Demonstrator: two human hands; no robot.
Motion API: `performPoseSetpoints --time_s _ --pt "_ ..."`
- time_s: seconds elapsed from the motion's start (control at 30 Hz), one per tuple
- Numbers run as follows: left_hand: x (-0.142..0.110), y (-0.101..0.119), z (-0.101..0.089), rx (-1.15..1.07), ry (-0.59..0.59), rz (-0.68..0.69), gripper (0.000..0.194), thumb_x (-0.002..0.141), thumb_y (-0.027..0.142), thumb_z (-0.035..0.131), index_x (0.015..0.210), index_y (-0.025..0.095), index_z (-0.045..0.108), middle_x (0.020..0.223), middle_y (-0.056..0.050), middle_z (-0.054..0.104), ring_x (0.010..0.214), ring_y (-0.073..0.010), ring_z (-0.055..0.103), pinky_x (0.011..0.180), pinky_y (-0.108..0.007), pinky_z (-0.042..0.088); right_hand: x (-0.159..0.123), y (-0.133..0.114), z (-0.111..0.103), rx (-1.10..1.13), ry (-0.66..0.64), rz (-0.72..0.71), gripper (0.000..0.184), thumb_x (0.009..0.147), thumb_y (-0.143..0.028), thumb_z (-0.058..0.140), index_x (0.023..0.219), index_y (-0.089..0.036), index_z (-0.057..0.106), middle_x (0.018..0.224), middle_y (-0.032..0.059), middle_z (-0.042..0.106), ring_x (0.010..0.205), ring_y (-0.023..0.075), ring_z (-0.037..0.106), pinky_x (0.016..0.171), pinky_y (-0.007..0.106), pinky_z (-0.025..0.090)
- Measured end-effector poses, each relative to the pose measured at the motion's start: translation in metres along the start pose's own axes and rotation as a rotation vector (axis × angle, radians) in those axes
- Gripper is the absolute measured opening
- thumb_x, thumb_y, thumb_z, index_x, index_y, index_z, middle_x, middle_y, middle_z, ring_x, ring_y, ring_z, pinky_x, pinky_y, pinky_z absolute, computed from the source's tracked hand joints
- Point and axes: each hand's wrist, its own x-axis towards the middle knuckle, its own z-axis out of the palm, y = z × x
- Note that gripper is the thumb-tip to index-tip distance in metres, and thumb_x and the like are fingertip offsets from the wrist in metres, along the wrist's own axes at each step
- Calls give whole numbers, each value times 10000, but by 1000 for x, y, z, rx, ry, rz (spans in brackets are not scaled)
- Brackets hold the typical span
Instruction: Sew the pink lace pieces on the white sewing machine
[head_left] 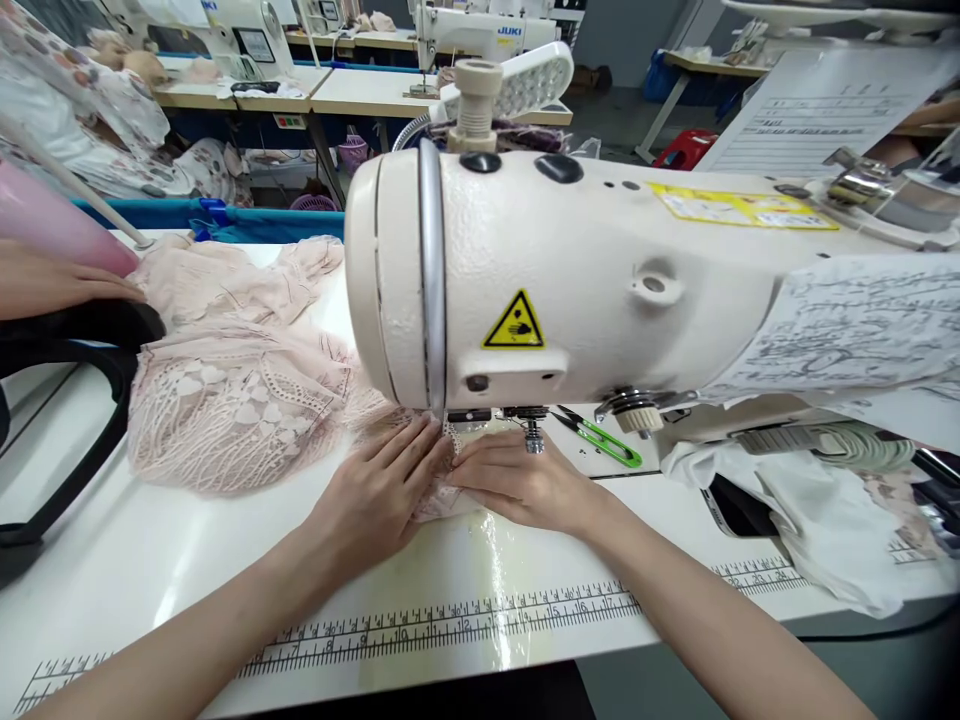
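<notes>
Pale pink lace fabric [240, 400] lies bunched on the sewing machine's table, running under the machine head [525, 270]. My left hand [386, 480] is closed over its edge left of the needle area, fingers together and pressing down. From the right, my right hand [525, 475] grips the same lace with its fingers drawn together, close to my left fingertips. The machine head hides the needle, and both thumbs are mostly out of sight. Behind my right hand lie green-handled thread snips [604, 440].
Another person's hand [60, 280] rests on a black frame-like object [112, 390] at the left. White cloth [817, 520] partly covers a phone [739, 505] at the right. A ruler strip [450, 625] lines the table's front edge. Papers [855, 320] hang on the machine.
</notes>
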Motion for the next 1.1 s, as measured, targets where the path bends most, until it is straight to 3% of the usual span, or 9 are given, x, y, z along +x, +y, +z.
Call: performPoseSetpoints --time_s 0.5,0.63,0.77,0.93,1.1 --pt "6 1 -1 21 6 -10 453 933 281 467 1328 80 554 1326 -168 612 1230 -308 579 1084 -524 431 3 -3 -3 -82 122 5 186 977 -206 506 1039 -191 680 928 17 755 971 141 680 762 267 528" --pt "9 0 -3 42 -6 -13 437 952 311 444 1317 104 567 1310 -153 627 1201 -294 602 1077 -514 436 3 -3 -6 -163 145 33 200 984 -261 502 1021 -203 690 916 28 744 861 144 687 709 275 510" --pt "13 -1 -5 40 2 4 421 953 299 446 1291 92 588 1280 -163 644 1152 -305 628 1029 -527 469 2 -2 -6 -186 111 77 201 981 -281 504 1015 -218 693 959 40 732 782 144 684 728 287 510" --pt "15 -1 -6 33 4 -20 406 960 304 443 1288 121 598 1259 -157 655 1118 -297 643 1009 -520 479 2 -2 -5 -182 65 170 185 975 -292 515 1032 -231 680 1042 50 718 846 161 682 743 285 503" --pt "17 -2 -6 37 -7 -29 414 966 321 439 1285 117 606 1247 -166 659 1096 -300 652 994 -509 485 2 2 -4 -128 36 170 200 981 -277 492 1048 -224 673 1034 61 715 916 172 670 784 279 515"
